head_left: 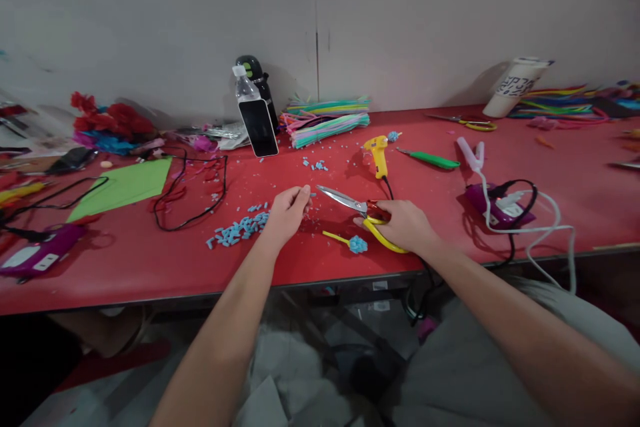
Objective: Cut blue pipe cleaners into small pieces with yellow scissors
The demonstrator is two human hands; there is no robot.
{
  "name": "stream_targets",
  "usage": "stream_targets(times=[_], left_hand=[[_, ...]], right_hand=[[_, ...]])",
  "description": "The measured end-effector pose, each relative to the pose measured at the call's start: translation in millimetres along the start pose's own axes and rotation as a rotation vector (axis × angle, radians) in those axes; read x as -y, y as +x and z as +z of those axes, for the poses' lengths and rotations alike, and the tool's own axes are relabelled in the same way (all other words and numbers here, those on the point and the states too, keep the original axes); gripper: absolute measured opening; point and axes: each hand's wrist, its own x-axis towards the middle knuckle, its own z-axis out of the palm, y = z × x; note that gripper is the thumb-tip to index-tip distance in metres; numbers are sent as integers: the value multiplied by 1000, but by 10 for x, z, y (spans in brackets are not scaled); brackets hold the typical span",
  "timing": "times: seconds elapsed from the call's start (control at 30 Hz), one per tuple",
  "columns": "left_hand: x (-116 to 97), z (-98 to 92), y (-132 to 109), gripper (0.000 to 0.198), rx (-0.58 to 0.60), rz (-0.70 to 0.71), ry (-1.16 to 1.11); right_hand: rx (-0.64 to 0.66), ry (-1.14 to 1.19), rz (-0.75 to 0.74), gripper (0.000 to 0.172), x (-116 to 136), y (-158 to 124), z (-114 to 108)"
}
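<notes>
My right hand (pixel 407 225) grips the yellow handles of a pair of scissors (pixel 350 203), whose blades are parted and point left over the red table (pixel 150 260). My left hand (pixel 287 210) is pinched near the blade tips; what its fingers hold is too small to make out. A heap of small blue cut pieces (pixel 240 228) lies just left of that hand. A little blue flower on a yellow stem (pixel 350 241) rests on the table between my hands.
A yellow glue gun (pixel 377 155) and a green-handled tool (pixel 433 159) lie behind the scissors. A bottle with a phone (pixel 259 127) leaning on it, bundles of pipe cleaners (pixel 327 123), green paper (pixel 127 185), black cables, a purple device (pixel 497 207) and a white cup (pixel 517 85) crowd the table.
</notes>
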Motion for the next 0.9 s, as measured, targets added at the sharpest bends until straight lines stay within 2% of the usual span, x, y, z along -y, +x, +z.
stream_targets(times=[0.57, 0.9], left_hand=[[16, -8, 3, 43, 4, 31, 63], [40, -12, 13, 42, -4, 53, 47]], right_hand=[[47, -49, 5, 51, 35, 26, -8], [28, -25, 4, 50, -6, 22, 21]])
